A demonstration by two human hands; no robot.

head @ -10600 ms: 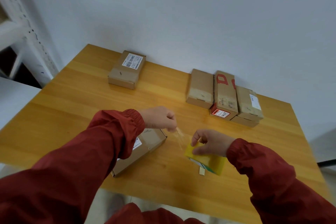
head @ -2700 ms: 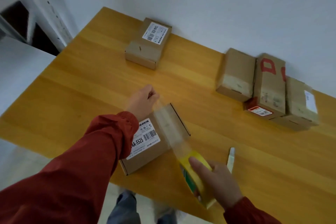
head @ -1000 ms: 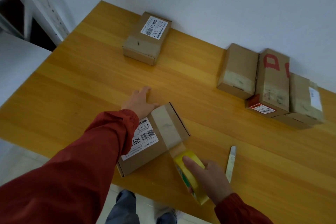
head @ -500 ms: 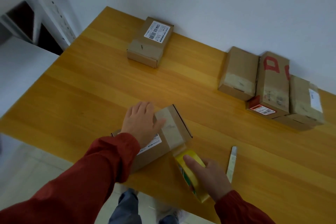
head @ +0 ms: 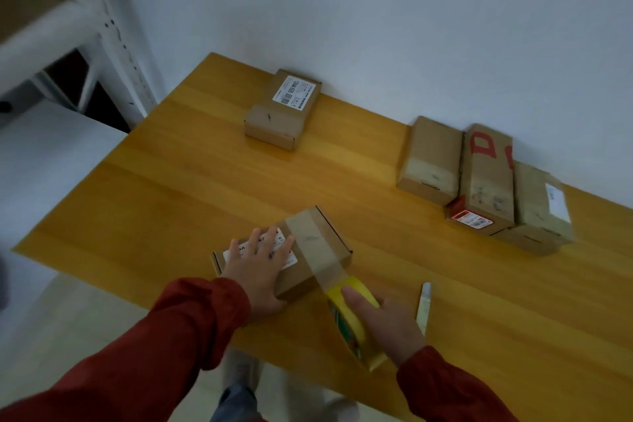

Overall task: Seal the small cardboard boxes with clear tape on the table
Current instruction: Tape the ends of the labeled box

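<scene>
A small cardboard box (head: 322,243) with a white label lies near the table's front edge. A strip of clear tape (head: 313,243) runs across its top and down its near side to a yellow tape roll (head: 356,322). My left hand (head: 257,267) presses flat on the labelled part of the box, fingers spread. My right hand (head: 387,322) holds the roll on edge just right of the box, index finger stretched along its rim.
A small white knife (head: 424,305) lies to the right of the roll. Another labelled box (head: 282,110) sits at the back. Three boxes (head: 486,178) are packed together at the back right by the wall. The wooden table (head: 171,188) ends just in front of me; white shelving (head: 102,27) stands left.
My left hand slid from the box's far left corner onto its top and now lies flat on the label. The tape roll stays at the box's near right corner.
</scene>
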